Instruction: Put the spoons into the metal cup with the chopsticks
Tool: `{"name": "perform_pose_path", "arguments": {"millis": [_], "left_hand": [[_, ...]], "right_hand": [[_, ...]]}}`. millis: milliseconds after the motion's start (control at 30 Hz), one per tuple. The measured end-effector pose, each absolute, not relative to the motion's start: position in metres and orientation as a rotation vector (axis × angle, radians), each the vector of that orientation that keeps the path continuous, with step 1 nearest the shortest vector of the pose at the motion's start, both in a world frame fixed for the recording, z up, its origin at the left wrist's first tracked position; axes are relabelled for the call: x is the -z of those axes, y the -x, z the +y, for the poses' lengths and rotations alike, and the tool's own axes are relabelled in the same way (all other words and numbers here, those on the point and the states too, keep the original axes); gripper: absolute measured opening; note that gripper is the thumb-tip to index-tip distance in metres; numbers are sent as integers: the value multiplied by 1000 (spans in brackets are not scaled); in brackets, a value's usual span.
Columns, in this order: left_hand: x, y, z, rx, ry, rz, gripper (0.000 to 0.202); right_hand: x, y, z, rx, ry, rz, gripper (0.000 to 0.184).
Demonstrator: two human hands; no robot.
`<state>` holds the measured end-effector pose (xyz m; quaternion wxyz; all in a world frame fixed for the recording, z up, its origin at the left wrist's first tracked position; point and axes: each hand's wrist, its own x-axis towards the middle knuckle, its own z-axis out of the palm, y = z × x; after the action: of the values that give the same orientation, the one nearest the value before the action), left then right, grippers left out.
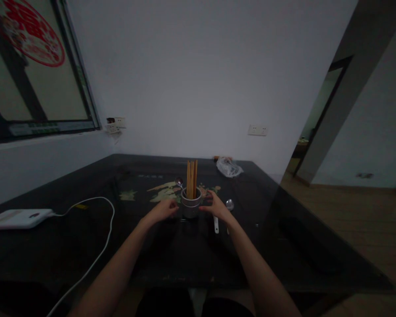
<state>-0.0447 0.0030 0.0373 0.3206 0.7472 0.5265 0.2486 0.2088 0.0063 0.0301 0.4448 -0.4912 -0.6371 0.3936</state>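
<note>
A grey cup (191,207) stands upright on the dark table, holding several wooden chopsticks (192,178) and a metal spoon (179,182) that leans left. Just left of the cup is my left hand (164,209), its fingers loosely curled with a small gap to the thumb and nothing visible in it. On the other side, my right hand (217,206) has its thumb and fingers spread, the thumb close to or touching the cup's side. Beneath and beside that hand lie a white-handled utensil (216,225), its upper part hidden, and another metal spoon (230,204).
A crumpled clear plastic bag (229,167) lies near the wall at the back. To the left, a white device (20,219) trails a white cable (109,229) over the table edge. A dark, long object (308,244) rests at the right.
</note>
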Motion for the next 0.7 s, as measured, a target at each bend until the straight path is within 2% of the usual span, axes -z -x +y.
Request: {"name": "perform_pose_path", "arguments": {"millis": [100, 233, 400, 567, 700], "left_hand": [[-39, 43, -4, -495, -1930, 1284, 22], [-41, 37, -12, -254, -1944, 1130, 25], [-44, 15, -26, -214, -2010, 995, 27], [-40, -18, -42, -369, -2151, 914, 28], [-32, -30, -47, -411, -2314, 909, 25]], "right_hand": [[-41, -225, 8, -912, 1282, -1584, 80], [-51, -248, 7, -836, 1290, -1619, 50], [-52, -275, 1, -572, 1602, -1605, 22], [-55, -291, -8, -263, 2051, -1563, 22], [-54, -292, -13, -293, 2257, -1649, 27]]}}
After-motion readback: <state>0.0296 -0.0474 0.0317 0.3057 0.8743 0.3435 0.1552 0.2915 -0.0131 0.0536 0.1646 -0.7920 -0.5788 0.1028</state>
